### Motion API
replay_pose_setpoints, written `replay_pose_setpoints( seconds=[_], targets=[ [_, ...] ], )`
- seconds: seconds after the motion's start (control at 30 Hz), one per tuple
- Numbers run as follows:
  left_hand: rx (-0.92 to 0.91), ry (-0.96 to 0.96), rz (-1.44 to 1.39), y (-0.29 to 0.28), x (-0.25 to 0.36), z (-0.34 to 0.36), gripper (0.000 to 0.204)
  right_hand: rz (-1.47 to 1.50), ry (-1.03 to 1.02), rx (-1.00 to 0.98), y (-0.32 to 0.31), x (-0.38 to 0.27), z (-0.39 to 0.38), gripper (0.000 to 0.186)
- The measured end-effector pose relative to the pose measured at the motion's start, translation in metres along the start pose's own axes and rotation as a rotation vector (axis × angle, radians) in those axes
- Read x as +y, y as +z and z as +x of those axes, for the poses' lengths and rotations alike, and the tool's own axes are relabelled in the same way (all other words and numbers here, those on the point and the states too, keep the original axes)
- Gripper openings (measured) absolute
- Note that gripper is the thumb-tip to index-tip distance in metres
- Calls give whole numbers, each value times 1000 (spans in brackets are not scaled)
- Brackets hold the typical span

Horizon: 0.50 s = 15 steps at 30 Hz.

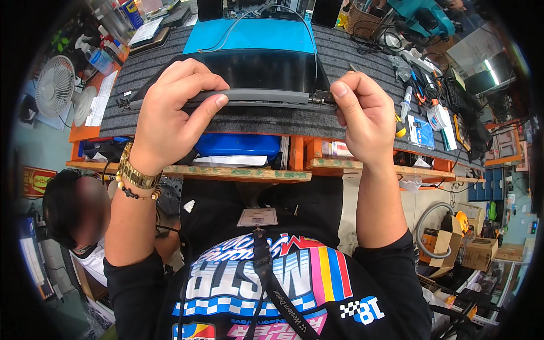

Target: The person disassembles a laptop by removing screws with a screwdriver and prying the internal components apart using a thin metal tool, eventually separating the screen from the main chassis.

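A dark laptop screen panel (266, 69) lies on the grey ribbed mat, and a long grey plastic strip (266, 96) runs along its near edge. My left hand (178, 110) pinches this strip between thumb and fingers, left of its middle. At the strip's right end, a small dark metal hinge (321, 98) is exposed; the closed thumb and forefinger of my right hand (365, 116) meet at its outer end. Another hinge (123, 103) sticks out at the far left. Behind my right hand shows a yellow and black handle (400, 127), partly hidden.
A blue mat (249, 35) with a thin grey cable lies beyond the panel. Left stand a white fan (55, 86) and a spray bottle (100, 59); right are pens, packets and cables. A blue case (238, 145) sits under the tabletop. Another person (79, 212) sits at lower left.
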State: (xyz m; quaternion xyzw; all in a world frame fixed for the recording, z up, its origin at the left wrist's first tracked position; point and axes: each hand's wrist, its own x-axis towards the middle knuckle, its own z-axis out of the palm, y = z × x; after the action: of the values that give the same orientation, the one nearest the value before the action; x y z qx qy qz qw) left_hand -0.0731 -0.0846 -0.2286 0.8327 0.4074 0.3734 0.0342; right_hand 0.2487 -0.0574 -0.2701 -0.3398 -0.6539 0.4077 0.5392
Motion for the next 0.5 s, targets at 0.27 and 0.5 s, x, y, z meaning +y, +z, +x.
replay_pose_setpoints(
  seconds=[0.27, 0.5],
  targets=[
    [-13, -17, -26, 0, -1, -1, 14, 45, 10, 16, 3, -1, 0, 21],
    [-11, 115, 96, 8, 6, 1, 28, 47, 5, 25, 5, -2, -1, 20]
  ],
)
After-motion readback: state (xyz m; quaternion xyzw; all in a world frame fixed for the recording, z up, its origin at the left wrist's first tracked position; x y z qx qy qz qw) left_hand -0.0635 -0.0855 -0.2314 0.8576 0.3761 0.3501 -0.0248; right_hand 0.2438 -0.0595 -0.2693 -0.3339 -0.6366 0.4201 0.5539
